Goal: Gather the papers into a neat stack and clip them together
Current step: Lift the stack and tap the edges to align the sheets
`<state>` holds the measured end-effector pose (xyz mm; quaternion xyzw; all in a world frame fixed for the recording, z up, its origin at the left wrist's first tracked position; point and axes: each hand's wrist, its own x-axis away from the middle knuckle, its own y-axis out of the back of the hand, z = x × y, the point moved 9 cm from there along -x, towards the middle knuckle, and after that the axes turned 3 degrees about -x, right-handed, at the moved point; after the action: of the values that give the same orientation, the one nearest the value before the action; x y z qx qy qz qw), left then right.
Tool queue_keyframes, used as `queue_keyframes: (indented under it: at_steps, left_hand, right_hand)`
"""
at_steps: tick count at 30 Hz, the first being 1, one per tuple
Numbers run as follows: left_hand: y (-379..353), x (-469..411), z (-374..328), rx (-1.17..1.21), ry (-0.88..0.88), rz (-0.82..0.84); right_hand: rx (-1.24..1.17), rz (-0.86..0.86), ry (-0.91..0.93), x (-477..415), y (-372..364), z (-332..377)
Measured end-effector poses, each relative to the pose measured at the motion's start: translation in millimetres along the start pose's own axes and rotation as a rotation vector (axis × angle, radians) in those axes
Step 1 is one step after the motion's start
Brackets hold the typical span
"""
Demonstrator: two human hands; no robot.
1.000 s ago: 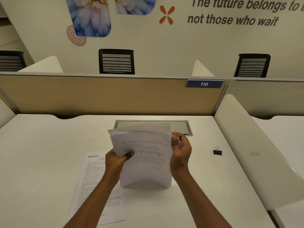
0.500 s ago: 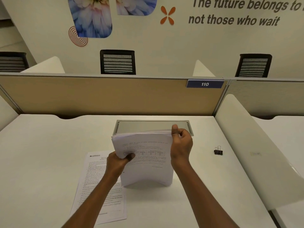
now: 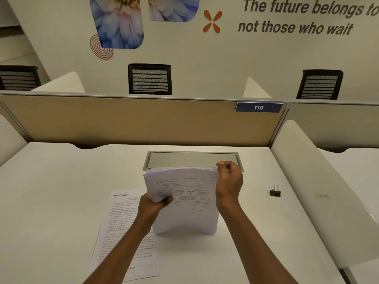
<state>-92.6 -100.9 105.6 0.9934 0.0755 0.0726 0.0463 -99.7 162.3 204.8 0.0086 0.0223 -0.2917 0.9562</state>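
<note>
I hold a stack of printed papers (image 3: 184,201) upright on the white desk (image 3: 51,201), its bottom edge resting on the surface and the sheets bowed. My left hand (image 3: 152,203) grips the stack's left edge. My right hand (image 3: 229,181) pinches its top right corner. One more printed sheet (image 3: 121,232) lies flat on the desk to the left, partly under my left forearm. A black binder clip (image 3: 275,191) sits alone on the desk to the right of my right hand.
A metal cable hatch (image 3: 192,158) is set into the desk just behind the stack. A tan partition (image 3: 143,121) closes off the back. A white side divider (image 3: 320,191) runs along the right edge.
The loose top edges of the sheets have come down level into one stack. My right hand has shifted up to the top right corner.
</note>
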Motion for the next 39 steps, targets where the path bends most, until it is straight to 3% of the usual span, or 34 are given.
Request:
queue_keyframes:
  at_steps: [3, 6, 9, 12, 15, 24, 32, 39]
  left_hand:
    - [-0.8, -1.3, 3.6, -0.013, 0.013, 0.016]
    - [-0.7, -3.5, 7.6, -0.012, 0.037, 0.030]
    - [-0.3, -4.6, 12.7, -0.010, 0.058, 0.039]
    - [0.3, -4.0, 16.7, -0.011, 0.066, 0.030]
    - [-0.6, -2.4, 17.7, -0.004, 0.072, 0.008]
    - [13.9, 0.8, 13.8, -0.013, 0.093, -0.108]
    - [67.6, -13.7, 10.4, -0.127, 0.137, -0.132]
    - [90.8, -19.8, 64.8, -0.180, 0.336, -0.072]
  right_hand:
    - [-0.001, 0.013, 0.020, 1.6, 0.8, -3.0]
    - [-0.173, 0.092, 0.027, 5.7, 2.1, -13.1]
    - [-0.347, 0.383, 0.029, 9.3, -8.3, -36.5]
    - [-0.160, 0.545, -0.040, 18.3, -14.6, -75.6]
    - [0.040, 0.488, -0.088, 21.4, -11.7, -109.7]
    - [0.071, 0.380, -0.118, 27.1, -25.6, -97.5]
    - [0.264, 0.537, -0.082, 42.7, -82.7, -78.4]
    - [0.294, 0.582, -0.373, 62.6, -103.3, -152.1]
